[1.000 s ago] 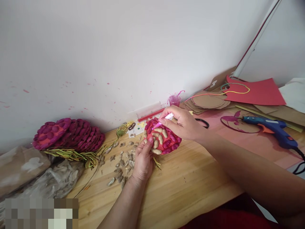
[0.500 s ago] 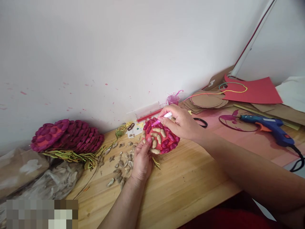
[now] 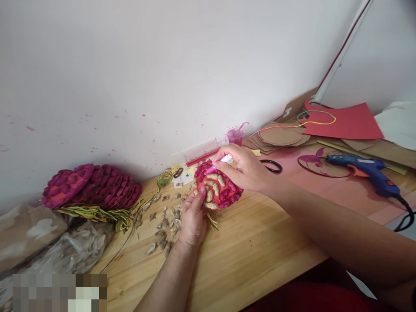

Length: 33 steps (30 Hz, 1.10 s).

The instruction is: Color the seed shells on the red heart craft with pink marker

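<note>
My left hand [image 3: 194, 213] pinched the disc [image 3: 222, 190], my right hand [image 3: 244, 167] a brush [image 3: 229, 158], seemingly painting. Peanuts [image 3: 216, 188] between them likely needed coating.

Both bare hands working close together, the right higher than the left

The left forearm [image 3: 170, 277] rises steeply from the bottom edge, wrist nearly straight, the left hand [image 3: 194, 214] gripping with its thumb on top and pointing upward, its other fingers mostly hidden; the right forearm [image 3: 318, 225] slants in from the lower right, the right hand [image 3: 245, 168] in a pinch with fingers bent and thumb toward the left hand
</note>
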Tool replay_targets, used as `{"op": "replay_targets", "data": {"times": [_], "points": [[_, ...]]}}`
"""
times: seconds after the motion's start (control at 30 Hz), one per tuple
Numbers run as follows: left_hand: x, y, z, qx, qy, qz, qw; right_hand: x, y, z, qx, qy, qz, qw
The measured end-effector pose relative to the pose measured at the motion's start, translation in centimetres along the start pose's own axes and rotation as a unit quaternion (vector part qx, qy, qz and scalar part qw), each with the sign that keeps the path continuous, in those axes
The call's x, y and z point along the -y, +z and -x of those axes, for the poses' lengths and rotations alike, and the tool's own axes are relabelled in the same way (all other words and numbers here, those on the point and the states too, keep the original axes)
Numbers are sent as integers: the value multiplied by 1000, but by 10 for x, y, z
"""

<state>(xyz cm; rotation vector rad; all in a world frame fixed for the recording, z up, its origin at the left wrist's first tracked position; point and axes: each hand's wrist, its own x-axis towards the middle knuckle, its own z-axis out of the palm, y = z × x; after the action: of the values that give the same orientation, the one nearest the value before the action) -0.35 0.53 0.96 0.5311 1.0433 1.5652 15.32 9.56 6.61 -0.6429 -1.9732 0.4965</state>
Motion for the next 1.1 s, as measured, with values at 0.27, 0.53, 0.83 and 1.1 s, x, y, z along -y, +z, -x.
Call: {"op": "replay_targets", "data": {"times": [0.27, 0.53, 0.83, 1.1], "points": [[0, 0, -1, -2, 1, 2, 1000, 2, 2, 1, 8, -2, -3, 1000], [0, 1, 0, -1, 2, 0, 1000, 0, 1, 0, -1, -3, 6, 1000], [-1, 2, 0, -8, -3, -12, 1000, 3, 2, 1, 3, -10, 21, 1000], [0, 1, -1, 16, 9, -17, 1000, 19, 1, 3, 46, -29, 34, 998]]}}
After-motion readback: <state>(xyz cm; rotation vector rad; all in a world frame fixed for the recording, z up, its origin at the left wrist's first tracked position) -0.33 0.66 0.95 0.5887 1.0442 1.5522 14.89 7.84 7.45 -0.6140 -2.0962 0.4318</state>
